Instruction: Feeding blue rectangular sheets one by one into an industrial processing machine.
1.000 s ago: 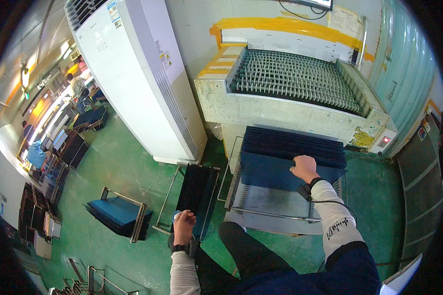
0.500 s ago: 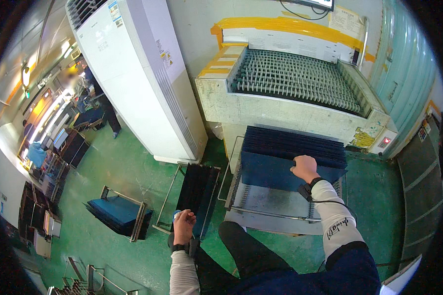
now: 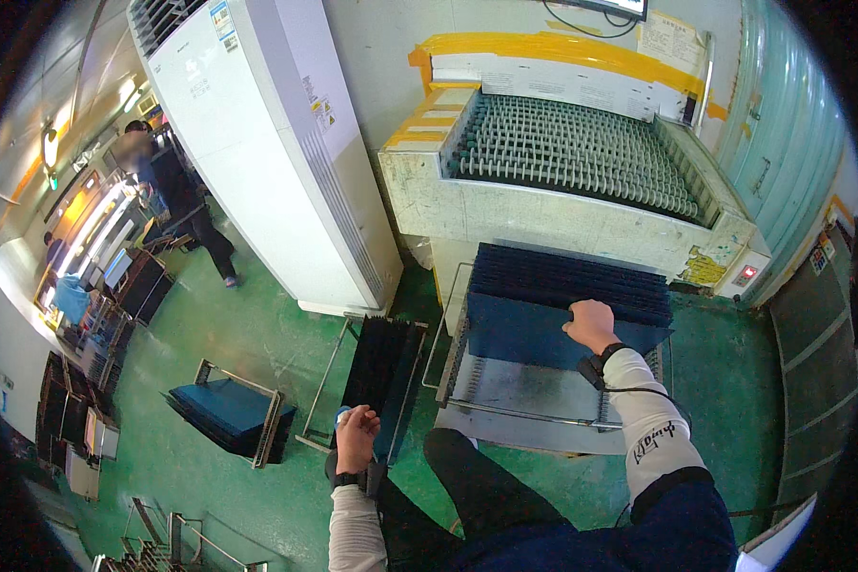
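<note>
My right hand [image 3: 591, 326] is closed at the upper edge of the front dark blue panel [image 3: 515, 329], its fingertips partly hidden. This panel leans in front of a row of similar dark panels [image 3: 567, 274] standing in a metal wire rack [image 3: 505, 411]. Lower left, my left hand [image 3: 357, 437] is held with curled fingers above my thigh. A small pale blue and white bit shows by its fingers; what it is I cannot make out. Right beside that hand stands a narrower rack of dark panels [image 3: 377, 367] on the floor.
Behind the wire rack is a pale machine [image 3: 562, 214] with a bed of rollers [image 3: 582, 153]. A tall white air conditioner [image 3: 267, 162] stands left of it. Another rack of blue panels [image 3: 229, 410] sits on the green floor. A person [image 3: 176, 181] is at the far left.
Both my hands stay where they were. In the far left background, a person has come further into view beside the air conditioner.
</note>
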Available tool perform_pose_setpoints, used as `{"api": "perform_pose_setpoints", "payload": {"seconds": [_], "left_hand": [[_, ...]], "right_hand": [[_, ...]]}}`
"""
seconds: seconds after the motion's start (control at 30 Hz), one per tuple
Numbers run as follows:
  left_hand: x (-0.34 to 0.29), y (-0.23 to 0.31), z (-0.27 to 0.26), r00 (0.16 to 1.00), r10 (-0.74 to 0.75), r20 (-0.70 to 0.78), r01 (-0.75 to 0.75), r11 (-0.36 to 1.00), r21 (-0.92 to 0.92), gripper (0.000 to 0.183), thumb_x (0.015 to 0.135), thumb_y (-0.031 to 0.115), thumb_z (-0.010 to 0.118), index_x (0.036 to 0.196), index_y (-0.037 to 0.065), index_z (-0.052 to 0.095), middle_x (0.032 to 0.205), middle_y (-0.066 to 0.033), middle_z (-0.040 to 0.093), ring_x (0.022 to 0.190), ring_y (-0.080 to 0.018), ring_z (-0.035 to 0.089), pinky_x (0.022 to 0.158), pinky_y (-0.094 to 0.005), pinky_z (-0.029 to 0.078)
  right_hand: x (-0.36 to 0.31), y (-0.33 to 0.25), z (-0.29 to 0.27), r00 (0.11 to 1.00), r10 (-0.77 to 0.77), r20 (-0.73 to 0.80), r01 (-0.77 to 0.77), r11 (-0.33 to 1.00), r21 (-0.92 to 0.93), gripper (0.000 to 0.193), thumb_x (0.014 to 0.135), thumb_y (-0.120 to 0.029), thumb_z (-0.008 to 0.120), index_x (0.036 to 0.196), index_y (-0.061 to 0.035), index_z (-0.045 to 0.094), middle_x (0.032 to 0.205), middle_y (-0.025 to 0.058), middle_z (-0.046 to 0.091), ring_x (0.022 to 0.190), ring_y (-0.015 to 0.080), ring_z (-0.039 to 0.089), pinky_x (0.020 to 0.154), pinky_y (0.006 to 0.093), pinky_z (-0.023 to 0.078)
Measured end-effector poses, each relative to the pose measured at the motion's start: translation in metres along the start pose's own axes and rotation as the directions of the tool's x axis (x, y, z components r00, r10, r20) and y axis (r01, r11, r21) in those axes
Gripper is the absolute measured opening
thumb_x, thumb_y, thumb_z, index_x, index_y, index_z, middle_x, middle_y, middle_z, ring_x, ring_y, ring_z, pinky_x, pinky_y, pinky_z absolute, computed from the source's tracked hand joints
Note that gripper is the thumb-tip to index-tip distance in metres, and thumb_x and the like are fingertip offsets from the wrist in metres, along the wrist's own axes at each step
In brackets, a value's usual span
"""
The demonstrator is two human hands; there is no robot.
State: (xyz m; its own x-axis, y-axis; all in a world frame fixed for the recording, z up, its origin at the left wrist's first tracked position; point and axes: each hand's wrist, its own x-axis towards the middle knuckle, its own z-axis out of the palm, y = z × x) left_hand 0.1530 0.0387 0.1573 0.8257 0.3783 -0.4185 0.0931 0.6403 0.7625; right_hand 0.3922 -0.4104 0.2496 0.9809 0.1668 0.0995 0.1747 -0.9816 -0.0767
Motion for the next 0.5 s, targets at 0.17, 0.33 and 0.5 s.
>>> {"api": "perform_pose_setpoints", "payload": {"seconds": [0.17,0.33,0.5], "left_hand": [[0.0038,-0.0021,-0.0057,0.999,-0.002,0.037,0.004,0.999,-0.041,0.009,0.092,0.017,0.061,0.096,0.008,0.061,0.081,-0.0018,0.061,0.073,-0.0157,0.062,0.067,-0.0287,0.050],[0.0025,-0.0014,-0.0030,1.000,-0.009,0.002,0.009,1.000,-0.025,0.010,0.092,0.016,0.061,0.097,0.008,0.061,0.082,-0.0026,0.062,0.074,-0.0165,0.063,0.067,-0.0292,0.051],[0.0015,-0.0039,-0.0053,0.999,0.038,0.021,-0.039,0.999,0.013,0.010,0.092,0.017,0.061,0.096,0.008,0.062,0.083,-0.0025,0.062,0.074,-0.0163,0.062,0.067,-0.0291,0.051]], "right_hand": [[0.0009,-0.0010,-0.0005,1.000,0.009,0.012,-0.009,1.000,0.003,0.034,0.066,-0.035,0.078,0.087,-0.0087,0.073,0.085,0.0154,0.070,0.085,0.0338,0.068,0.075,0.0437,0.053],[0.0012,0.0008,0.0004,0.999,0.019,0.033,-0.019,1.000,0.010,0.033,0.066,-0.034,0.078,0.086,-0.0086,0.073,0.085,0.0149,0.070,0.085,0.0337,0.068,0.075,0.0439,0.053],[0.0015,-0.0006,0.0005,1.000,0.018,0.025,-0.018,1.000,0.014,0.032,0.066,-0.034,0.078,0.086,-0.0083,0.073,0.085,0.0146,0.071,0.085,0.0336,0.068,0.076,0.0438,0.053]]}}
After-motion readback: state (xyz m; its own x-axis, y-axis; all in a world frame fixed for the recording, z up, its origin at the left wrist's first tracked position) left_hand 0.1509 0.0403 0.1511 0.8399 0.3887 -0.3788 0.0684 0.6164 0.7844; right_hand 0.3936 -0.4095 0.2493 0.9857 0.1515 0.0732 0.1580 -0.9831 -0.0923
